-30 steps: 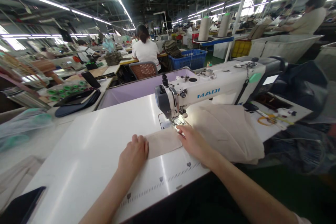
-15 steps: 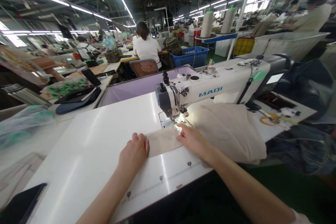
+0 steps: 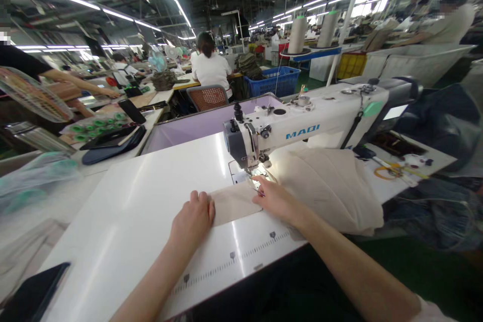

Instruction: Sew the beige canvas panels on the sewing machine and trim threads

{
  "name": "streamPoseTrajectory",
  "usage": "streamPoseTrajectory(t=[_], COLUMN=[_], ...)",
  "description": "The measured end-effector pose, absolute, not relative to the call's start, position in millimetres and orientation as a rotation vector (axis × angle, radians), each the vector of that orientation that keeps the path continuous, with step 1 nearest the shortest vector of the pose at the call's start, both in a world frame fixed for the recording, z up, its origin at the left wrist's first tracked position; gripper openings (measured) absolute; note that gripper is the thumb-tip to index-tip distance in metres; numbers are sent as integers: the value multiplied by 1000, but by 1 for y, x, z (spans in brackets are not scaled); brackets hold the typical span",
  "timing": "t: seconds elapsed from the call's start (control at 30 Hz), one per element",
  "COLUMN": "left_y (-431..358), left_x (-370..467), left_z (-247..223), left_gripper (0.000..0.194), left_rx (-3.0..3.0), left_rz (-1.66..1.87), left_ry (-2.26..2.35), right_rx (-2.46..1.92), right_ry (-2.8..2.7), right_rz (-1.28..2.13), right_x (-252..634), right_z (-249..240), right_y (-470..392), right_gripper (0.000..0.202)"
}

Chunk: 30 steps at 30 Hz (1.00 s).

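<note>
A beige fabric piece lies flat on the white sewing table, its upper right part by the needle area of the sewing machine. My left hand rests on its left end with fingers curled and pressed on the cloth. Near the presser foot, my right hand is closed around a small thin tool, partly hidden by the fingers, at the fabric's right end. More beige cloth lies bunched right of the needle, under the machine arm.
A dark phone lies at the lower left. Scissors with yellow handles are right of the cloth. Behind stand a lilac bin, a blue basket and a seated person. Another person's arm reaches in at far left.
My right hand has shifted very slightly, showing more of the small tool. My left hand stays in place. At the far left another person's arm and a fan have come into clearer view.
</note>
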<state>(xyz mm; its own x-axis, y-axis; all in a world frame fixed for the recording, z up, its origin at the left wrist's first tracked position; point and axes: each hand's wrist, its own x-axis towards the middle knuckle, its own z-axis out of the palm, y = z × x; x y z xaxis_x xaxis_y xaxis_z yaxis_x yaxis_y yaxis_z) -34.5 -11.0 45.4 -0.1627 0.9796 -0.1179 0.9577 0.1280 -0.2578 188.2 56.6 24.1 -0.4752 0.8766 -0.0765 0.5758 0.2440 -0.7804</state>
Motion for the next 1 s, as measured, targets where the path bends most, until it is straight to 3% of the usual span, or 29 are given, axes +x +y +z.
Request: streamPoseTrajectory(t=[0.3,0.43,0.5,0.6,0.63,0.8,1.0], left_y=[-12,-14,-14,-12,-11,2,18], left_x=[-40,-40,-38,-30,-26,3,16], left_z=[41,41,43,43,42,23,7], left_gripper=[28,28,30,25,25,39,39], left_rx=[-2000,-2002,-1944,-1932,-2015,-2570,-2536], left_rz=[335,295,308,294,248,-160,-235], left_ry=[-2299,-2279,-2290,-2196,-2101,-1494,-1549], right_rx=[-1407,-1452,-1450,-1365,-1324,-1248,-1328], right_ry=[-2222,-2302,-2336,-2482,-2549,-2711,-2733], right_rz=[1070,896,707,491,453,326,302], right_x=[187,186,186,189,190,197,194], right_z=[34,31,27,21,19,17,23], right_y=[52,47,42,31,27,12,10], right_gripper=[61,64,55,19,18,25,30])
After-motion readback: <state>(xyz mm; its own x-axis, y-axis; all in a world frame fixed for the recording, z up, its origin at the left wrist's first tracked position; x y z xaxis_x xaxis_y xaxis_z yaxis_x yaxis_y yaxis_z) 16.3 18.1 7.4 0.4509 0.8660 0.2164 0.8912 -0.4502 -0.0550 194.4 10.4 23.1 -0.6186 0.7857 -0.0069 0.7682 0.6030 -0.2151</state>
